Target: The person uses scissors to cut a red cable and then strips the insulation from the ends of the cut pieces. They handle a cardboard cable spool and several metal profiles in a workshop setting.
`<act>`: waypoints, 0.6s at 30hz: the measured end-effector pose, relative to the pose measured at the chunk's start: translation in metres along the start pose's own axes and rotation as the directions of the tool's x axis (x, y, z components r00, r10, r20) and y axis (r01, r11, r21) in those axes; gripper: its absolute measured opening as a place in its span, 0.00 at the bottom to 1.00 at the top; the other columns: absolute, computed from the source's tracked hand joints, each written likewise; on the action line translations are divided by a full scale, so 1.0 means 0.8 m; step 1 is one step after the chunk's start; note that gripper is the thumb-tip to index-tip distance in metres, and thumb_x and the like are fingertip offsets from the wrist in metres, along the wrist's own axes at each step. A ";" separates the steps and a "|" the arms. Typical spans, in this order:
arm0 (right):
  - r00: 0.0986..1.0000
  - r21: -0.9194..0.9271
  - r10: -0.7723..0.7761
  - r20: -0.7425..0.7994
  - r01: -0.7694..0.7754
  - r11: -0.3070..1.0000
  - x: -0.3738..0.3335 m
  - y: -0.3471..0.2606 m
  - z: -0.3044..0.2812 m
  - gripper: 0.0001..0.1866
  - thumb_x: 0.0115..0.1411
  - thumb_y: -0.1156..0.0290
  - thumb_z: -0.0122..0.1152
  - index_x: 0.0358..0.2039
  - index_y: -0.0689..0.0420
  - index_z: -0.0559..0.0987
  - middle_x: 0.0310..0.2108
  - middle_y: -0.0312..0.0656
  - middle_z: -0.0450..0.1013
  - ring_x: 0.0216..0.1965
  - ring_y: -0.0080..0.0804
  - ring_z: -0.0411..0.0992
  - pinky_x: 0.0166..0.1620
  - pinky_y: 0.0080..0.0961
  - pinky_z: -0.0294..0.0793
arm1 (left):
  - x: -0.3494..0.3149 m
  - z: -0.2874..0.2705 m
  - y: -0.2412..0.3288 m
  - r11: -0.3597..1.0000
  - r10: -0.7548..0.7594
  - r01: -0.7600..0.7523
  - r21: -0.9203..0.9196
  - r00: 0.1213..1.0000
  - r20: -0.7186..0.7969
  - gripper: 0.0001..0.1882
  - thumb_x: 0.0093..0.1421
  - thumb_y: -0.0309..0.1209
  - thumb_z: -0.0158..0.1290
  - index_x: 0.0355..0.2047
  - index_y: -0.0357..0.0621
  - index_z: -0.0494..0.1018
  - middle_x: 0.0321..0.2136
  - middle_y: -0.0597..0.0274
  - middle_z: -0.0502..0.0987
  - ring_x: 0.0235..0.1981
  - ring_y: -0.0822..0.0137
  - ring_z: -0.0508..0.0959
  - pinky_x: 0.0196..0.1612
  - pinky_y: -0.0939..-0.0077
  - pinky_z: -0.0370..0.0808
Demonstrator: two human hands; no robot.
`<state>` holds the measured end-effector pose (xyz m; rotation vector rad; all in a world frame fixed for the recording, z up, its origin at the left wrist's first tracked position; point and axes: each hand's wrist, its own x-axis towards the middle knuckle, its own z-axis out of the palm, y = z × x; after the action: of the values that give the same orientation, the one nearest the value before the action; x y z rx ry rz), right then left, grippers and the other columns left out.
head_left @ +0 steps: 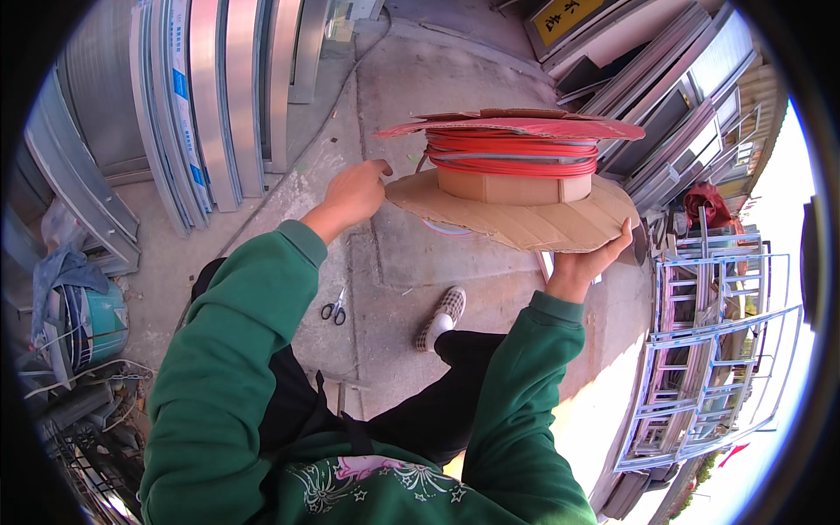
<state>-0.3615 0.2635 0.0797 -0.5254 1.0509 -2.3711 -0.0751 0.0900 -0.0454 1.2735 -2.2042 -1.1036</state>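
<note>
**Brown cardboard spool wound with glossy red cable, held above a grey concrete floor**

The right hand clamps the spool's lower rim. The left hand curls by the opposite rim; contact cannot be told. Below: one pair of black-handled scissors, one checkered shoe. Farther out, silver metal profiles lean, one bearing a blue-and-white printed strip; one yellow panel carries black characters.
</note>
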 end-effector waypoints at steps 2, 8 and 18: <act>1.000 -0.048 -0.027 -0.007 0.027 0.998 -0.003 -0.005 0.000 0.35 0.68 0.41 0.53 0.64 0.55 0.70 0.61 0.45 0.72 0.61 0.43 0.71 0.64 0.44 0.70 | 0.004 -0.009 -0.003 0.999 -0.015 0.016 0.043 1.000 -0.018 0.18 0.69 0.37 0.50 0.52 0.39 0.79 0.47 0.39 0.82 0.51 0.38 0.80 0.54 0.50 0.76; 0.998 -0.128 -0.006 0.063 0.014 0.992 -0.022 -0.023 -0.006 0.36 0.67 0.40 0.53 0.66 0.53 0.69 0.63 0.46 0.70 0.62 0.45 0.70 0.64 0.47 0.70 | 0.020 0.006 -0.024 0.987 -0.145 0.150 0.056 0.986 -0.080 0.21 0.69 0.35 0.49 0.57 0.39 0.76 0.52 0.42 0.81 0.53 0.40 0.80 0.56 0.52 0.76; 0.999 -0.117 0.022 0.035 -0.018 0.993 -0.022 -0.032 -0.011 0.37 0.66 0.40 0.54 0.65 0.54 0.70 0.62 0.47 0.71 0.61 0.46 0.71 0.62 0.47 0.71 | 0.056 0.014 -0.057 0.894 0.250 -0.339 -0.292 0.920 -0.302 0.21 0.68 0.32 0.56 0.59 0.37 0.74 0.53 0.48 0.80 0.51 0.54 0.81 0.54 0.62 0.78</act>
<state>-0.3594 0.2938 0.0912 -0.5949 1.1775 -2.2840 -0.0796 0.0440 -0.0910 0.8423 -1.8382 -1.0691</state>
